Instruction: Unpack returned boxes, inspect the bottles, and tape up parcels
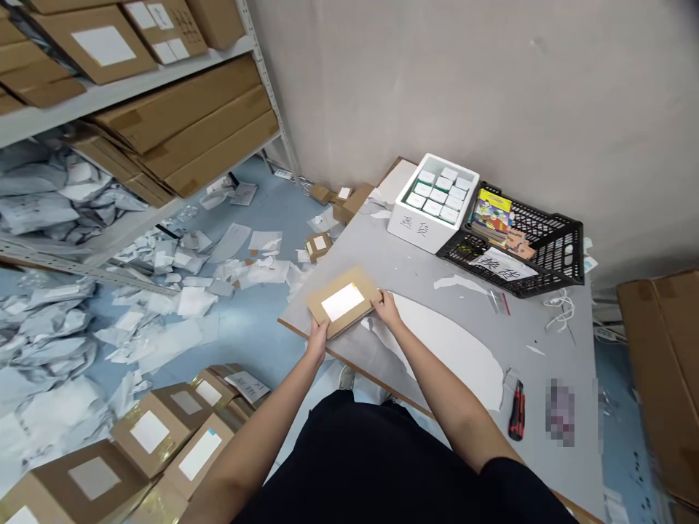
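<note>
A flat brown cardboard box (pixel 357 278) with a white label on its top face is held between both my hands at the table's left front corner. The fingers of my left hand (pixel 317 336) grip its near left corner. On the opposite side, my right hand (pixel 386 306) is closed on the right edge. The box's underside is hidden, so I cannot tell whether it touches the table (pixel 401 266). A torn sheet of white paper (pixel 448 342) lies on the table to the right of my right hand.
A white foam box (pixel 418 231) of small cartons and a black crate (pixel 557 255) with books stand along the wall. A red utility knife (pixel 516 411) lies at the right. Shelves (pixel 229 52) of cartons, grey parcels (pixel 44 327) and labelled boxes (pixel 180 415) fill the left.
</note>
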Tool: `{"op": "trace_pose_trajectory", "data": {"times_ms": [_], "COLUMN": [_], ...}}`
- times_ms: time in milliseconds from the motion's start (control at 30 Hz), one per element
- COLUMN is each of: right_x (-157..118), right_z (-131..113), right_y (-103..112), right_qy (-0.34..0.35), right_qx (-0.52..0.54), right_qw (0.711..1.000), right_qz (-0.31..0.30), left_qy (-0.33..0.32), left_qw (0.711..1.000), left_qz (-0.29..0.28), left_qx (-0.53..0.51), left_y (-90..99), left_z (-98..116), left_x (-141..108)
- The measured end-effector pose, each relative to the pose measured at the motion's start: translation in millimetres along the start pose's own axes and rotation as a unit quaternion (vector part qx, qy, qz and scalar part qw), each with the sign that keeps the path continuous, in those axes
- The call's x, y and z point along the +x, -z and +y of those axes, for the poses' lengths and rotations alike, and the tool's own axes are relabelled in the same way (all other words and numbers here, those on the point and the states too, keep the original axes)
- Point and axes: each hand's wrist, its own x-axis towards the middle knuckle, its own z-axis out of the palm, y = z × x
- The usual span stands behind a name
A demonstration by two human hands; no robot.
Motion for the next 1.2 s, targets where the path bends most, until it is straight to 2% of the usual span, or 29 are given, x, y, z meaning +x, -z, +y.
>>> {"op": "trace_pose_trajectory", "data": {"times_ms": [67, 133, 267, 333, 433, 500, 600, 700, 800, 900, 967, 1067, 1200], "right_x": [-38, -77, -153, -190, -235, -253, -255, -231, -201, -187, -189, -202, -219], "right_z": [21, 46, 104, 133, 171, 190, 205, 198, 178, 160, 157, 166, 184], "right_y": [22, 52, 120, 148, 180, 195, 215, 234, 248, 256, 260, 262, 259], "right_qy": [0.006, -0.002, -0.068, -0.102, -0.154, -0.191, -0.225, -0.224, -0.195, -0.142, -0.129, -0.131, -0.169], "right_qx": [0.016, 0.039, 0.097, 0.134, 0.173, 0.194, 0.227, 0.283, 0.328, 0.303, 0.287, 0.280, 0.273], "right_qw": [0.999, 0.994, 0.970, 0.952, 0.934, 0.926, 0.913, 0.902, 0.906, 0.919, 0.913, 0.899, 0.897], "right_qz": [0.045, 0.106, 0.212, 0.254, 0.274, 0.261, 0.253, 0.237, 0.182, 0.209, 0.261, 0.311, 0.304], "left_qy": [-0.024, -0.034, -0.032, -0.030, -0.018, -0.007, 0.013, 0.043, 0.060, 0.040, 0.012, -0.006, 0.039], "left_qw": [1.000, 0.998, 0.984, 0.969, 0.943, 0.938, 0.952, 0.960, 0.953, 0.955, 0.959, 0.962, 0.959], "left_qz": [-0.016, -0.054, -0.159, -0.230, -0.317, -0.326, -0.253, -0.186, -0.206, -0.220, -0.235, -0.244, -0.215], "left_qx": [-0.012, -0.002, 0.070, 0.088, 0.098, 0.119, 0.171, 0.205, 0.213, 0.196, 0.158, 0.118, 0.179], "left_y": [-13.3, -34.6, -99.3, -135.0, -177.0, -193.5, -208.1, -225.4, -248.4, -264.4, -266.5, -259.6, -247.2], "left_z": [-4, -8, -21, -31, -47, -52, -47, -34, -26, -22, -20, -20, -28], "left_x": [-11, -24, -50, -61, -72, -75, -71, -62, -57, -63, -69, -78, -85]}}
